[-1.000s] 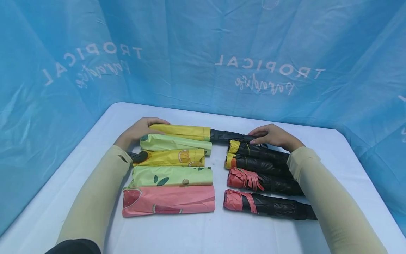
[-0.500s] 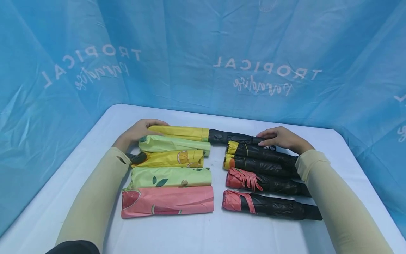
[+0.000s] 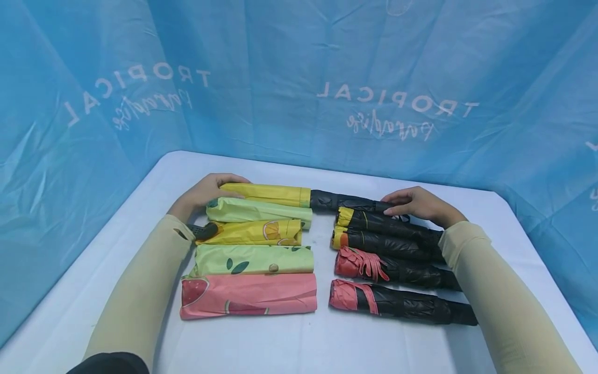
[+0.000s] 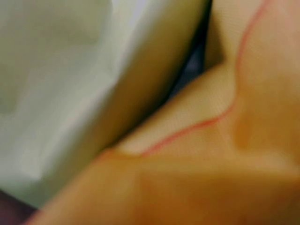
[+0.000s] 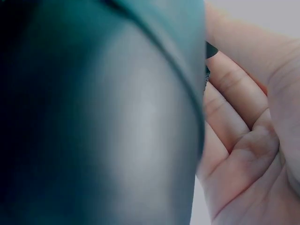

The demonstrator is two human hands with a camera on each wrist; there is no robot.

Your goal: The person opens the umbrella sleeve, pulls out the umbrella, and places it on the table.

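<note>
At the back of the table, a yellow folded umbrella (image 3: pixel 271 192) meets a black folded umbrella length (image 3: pixel 343 201) end to end. My left hand (image 3: pixel 201 195) grips the yellow one's left end, fingers over the far side and thumb on the near side. The black end, with a small strap loop beside it, is pinched between thumb and fingers of my right hand (image 3: pixel 420 203). In the right wrist view its fingers (image 5: pixel 234 89) curl behind a dark blurred shape close to the lens. Pale blurred cloth fills the left wrist view, where my left hand is hidden.
In front, a left column holds a light green roll (image 3: pixel 259 212), an orange-print yellow roll (image 3: pixel 261 232) with a dark handle, another green roll (image 3: pixel 254 259) and a pink roll (image 3: pixel 252 296). Several black folded umbrellas (image 3: pixel 402 304) form a right column. A blue curtain (image 3: pixel 289 104) surrounds the table.
My right hand has slid right along the black umbrella to its end, uncovering more of it. My left hand and the umbrellas stay in place.
</note>
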